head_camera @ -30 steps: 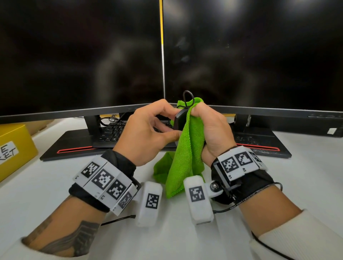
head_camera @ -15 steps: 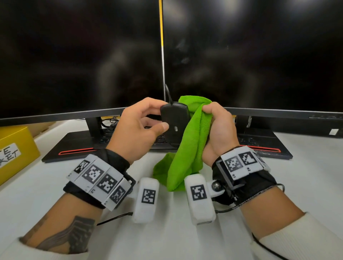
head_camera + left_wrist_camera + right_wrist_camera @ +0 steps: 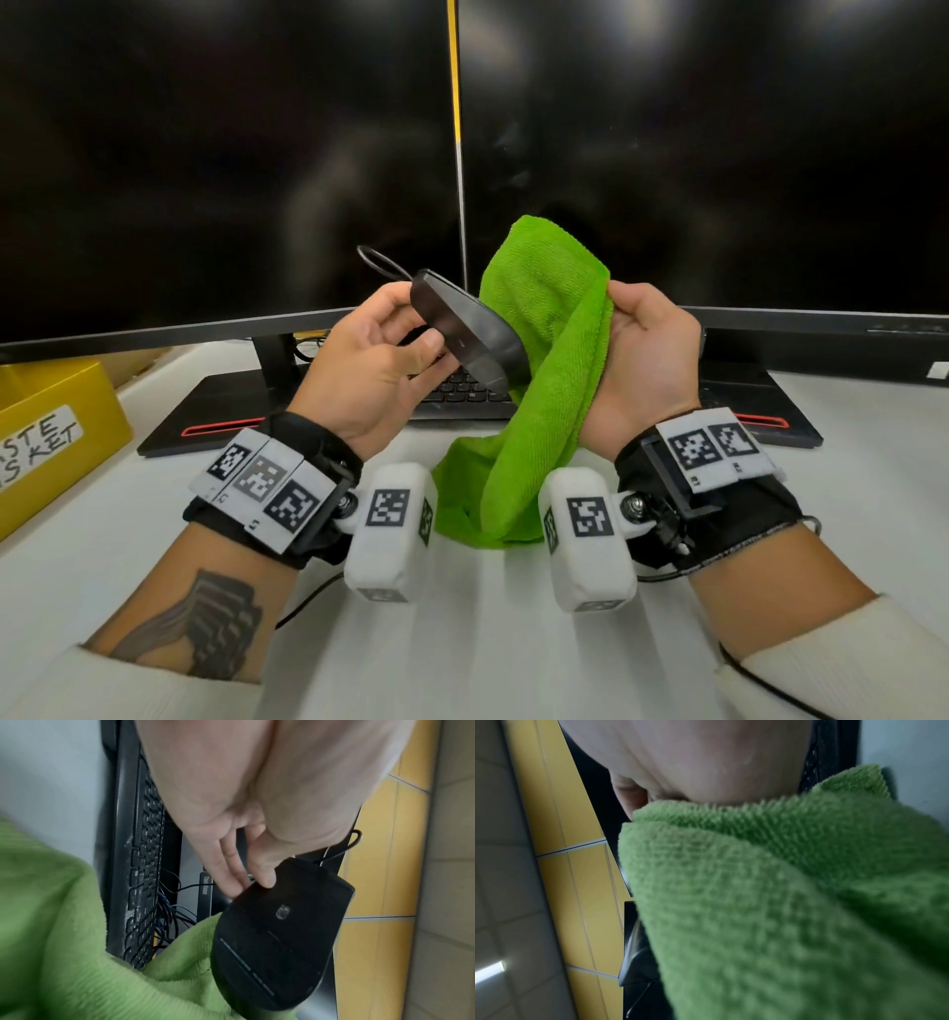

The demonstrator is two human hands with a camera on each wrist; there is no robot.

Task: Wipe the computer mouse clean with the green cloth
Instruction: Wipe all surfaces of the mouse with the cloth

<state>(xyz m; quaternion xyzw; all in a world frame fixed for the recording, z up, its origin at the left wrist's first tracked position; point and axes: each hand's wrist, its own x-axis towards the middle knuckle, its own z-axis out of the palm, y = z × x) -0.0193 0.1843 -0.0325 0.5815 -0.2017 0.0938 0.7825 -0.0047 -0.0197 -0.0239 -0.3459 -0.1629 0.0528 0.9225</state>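
Right hand (image 3: pixel 648 367) fingers hidden behind the green cloth (image 3: pixel 544 380) it grasps. Left hand (image 3: pixel 367 367) grip pinches the black mouse (image 3: pixel 470 329), tilted underside up, rear end touching cloth; cable partly cut off.

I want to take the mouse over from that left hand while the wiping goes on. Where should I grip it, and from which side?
Grip the computer mouse by its two long side edges near the cable end, coming from above. Its flat underside is turned towards the left hand, whose fingertips hold there, and the green cloth covers the far end.
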